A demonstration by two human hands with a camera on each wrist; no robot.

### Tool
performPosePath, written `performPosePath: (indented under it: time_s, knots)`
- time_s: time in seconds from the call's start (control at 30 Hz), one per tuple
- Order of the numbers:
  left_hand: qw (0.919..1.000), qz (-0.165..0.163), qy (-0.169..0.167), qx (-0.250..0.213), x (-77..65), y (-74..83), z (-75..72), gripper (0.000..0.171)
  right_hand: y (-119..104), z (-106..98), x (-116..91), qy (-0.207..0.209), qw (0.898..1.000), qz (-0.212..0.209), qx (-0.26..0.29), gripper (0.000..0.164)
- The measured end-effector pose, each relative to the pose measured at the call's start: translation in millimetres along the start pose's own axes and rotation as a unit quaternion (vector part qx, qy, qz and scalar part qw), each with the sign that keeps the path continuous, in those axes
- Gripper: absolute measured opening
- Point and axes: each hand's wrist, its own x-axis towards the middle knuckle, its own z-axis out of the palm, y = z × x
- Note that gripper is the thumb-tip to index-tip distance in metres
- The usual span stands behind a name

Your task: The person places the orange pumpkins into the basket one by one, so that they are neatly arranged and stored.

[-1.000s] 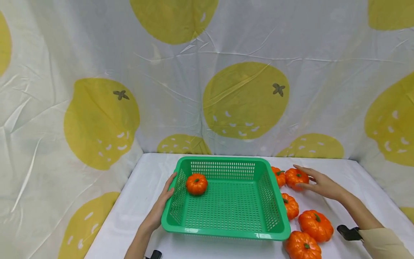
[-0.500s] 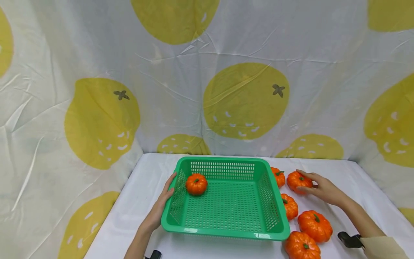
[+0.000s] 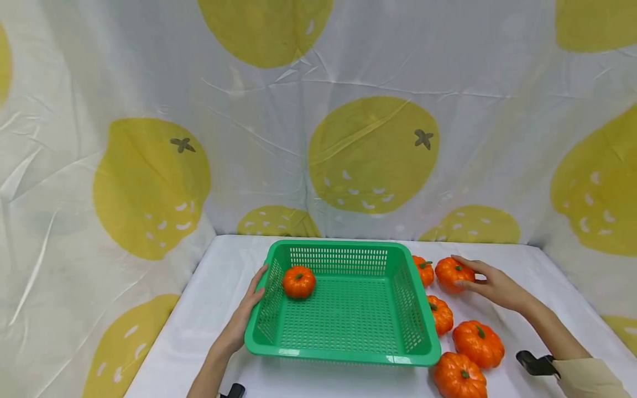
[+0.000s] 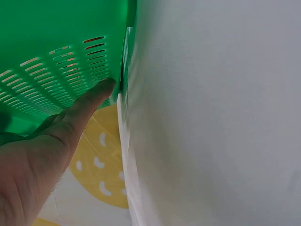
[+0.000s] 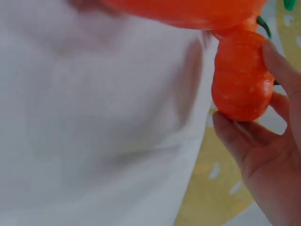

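Note:
A green perforated plastic basket (image 3: pixel 343 358) stands on the white-covered table. One small orange pumpkin (image 3: pixel 298 282) with a green stem sits inside it, by the left wall. My left hand (image 3: pixel 239 323) rests against the outside of the basket's left wall; in the left wrist view its thumb lies straight along the slotted side. To the right of the basket, my right hand (image 3: pixel 497 284) holds another small pumpkin (image 3: pixel 454 275) between thumb and fingers. The right wrist view shows the thumb on one side of this pumpkin (image 5: pixel 242 77) and fingertips on the other.
Beside the basket's right wall lie two small pumpkins, a far one (image 3: pixel 423 271) and a nearer one (image 3: pixel 440 315), both partly hidden by the rim. Two larger pumpkins, one (image 3: pixel 479 344) behind the other (image 3: pixel 460 376), lie nearer me. A lemon-print cloth (image 3: pixel 259 166) hangs behind the table.
My right fingers have closed around the far pumpkin, which shifted slightly toward me and then slightly back. The left hand and basket keep their places; the head view has turned a little.

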Motion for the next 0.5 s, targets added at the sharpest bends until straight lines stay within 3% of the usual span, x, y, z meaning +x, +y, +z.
performPosePath:
  time_s: [0.3, 0.5]
  knots:
    - [1.0000, 0.005, -0.002, -0.005, 0.6, 2.8, 0.3, 0.054, -54, -25, 21, 0.029, 0.999, -0.016, 0.008, 0.066]
    - [0.9999, 0.005, 0.000, -0.010, -0.6, 2.5, 0.7, 0.054, -83, -27, 43, 0.007, 0.999, -0.036, 0.034, 0.064]
